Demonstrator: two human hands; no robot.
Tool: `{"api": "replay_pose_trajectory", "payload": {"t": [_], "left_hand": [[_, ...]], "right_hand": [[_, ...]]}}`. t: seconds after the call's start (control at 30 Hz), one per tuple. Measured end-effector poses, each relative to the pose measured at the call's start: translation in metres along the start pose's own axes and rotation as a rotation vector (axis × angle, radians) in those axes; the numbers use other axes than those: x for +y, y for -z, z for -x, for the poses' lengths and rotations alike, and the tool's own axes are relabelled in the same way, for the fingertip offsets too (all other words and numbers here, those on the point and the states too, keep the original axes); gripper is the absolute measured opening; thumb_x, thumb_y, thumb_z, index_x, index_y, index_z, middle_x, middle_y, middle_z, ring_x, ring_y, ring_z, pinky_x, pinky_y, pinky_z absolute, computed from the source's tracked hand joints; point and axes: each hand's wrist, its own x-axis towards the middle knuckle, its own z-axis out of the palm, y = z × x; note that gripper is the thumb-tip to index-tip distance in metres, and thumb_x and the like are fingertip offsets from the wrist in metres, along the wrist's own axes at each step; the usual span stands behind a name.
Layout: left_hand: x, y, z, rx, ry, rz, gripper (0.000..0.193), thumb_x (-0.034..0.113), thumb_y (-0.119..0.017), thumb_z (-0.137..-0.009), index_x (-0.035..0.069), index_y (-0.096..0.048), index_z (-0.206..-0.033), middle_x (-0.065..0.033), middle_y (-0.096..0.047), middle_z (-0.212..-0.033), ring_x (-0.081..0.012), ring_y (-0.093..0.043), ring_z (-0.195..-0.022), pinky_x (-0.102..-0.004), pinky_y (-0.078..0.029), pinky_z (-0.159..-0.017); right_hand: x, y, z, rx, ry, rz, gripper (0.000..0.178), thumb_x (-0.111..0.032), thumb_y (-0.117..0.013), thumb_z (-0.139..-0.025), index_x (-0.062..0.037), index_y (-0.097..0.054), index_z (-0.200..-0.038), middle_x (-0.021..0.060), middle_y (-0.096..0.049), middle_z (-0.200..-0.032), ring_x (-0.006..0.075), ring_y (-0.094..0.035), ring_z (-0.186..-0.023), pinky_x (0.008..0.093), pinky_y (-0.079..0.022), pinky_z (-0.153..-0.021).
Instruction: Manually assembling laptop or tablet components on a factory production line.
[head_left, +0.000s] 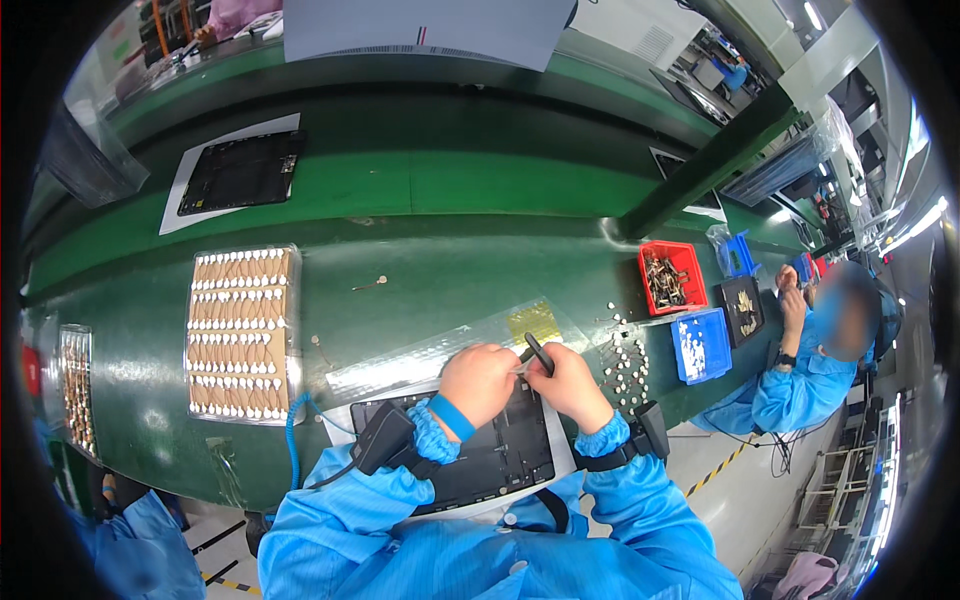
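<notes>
My left hand is curled over the top edge of a black tablet-like device that lies open on a white sheet before me. Its fingertips pinch a small pale part that I cannot make out. My right hand sits just beside it and grips black tweezers whose tip points down at the spot between the two hands. Both wrists carry black strapped units, and a blue band circles the left one. A clear plastic strip with a yellow patch lies just beyond my hands.
A tray of small wired parts lies at left on the green bench. Loose white bits are scattered at right, near a red bin and a blue bin. Another black device rests farther back. A co-worker in blue sits at right.
</notes>
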Motion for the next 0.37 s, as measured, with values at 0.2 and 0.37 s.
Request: {"api": "replay_pose_trajectory", "payload": {"t": [0.2,0.37], "left_hand": [[-0.002,0.007,0.003,-0.078,-0.106,-0.053,0.014,0.006,-0.060,-0.066,0.006,-0.064,-0.080,-0.0112,-0.059,-0.078,-0.0301,-0.056,-0.082,-0.0406,-0.046,-0.066],[0.013,0.015,0.015,-0.192,-0.095,-0.247,0.022,0.005,-0.061,-0.065,0.008,-0.064,-0.086,-0.0090,-0.059,-0.093,-0.0296,-0.053,-0.092,-0.0359,-0.046,-0.082]], "right_hand": [[-0.001,0.012,0.014,0.175,0.110,-0.260,0.012,-0.010,-0.054,-0.082,0.0016,-0.051,-0.084,0.0147,-0.053,-0.076,0.0263,-0.052,-0.071,0.0327,-0.043,-0.067],[0.000,0.023,0.027,0.250,0.008,-0.486,0.013,-0.015,-0.054,-0.087,-0.0019,-0.054,-0.083,0.0071,-0.053,-0.082,0.0210,-0.050,-0.074,0.0301,-0.041,-0.069]]}}
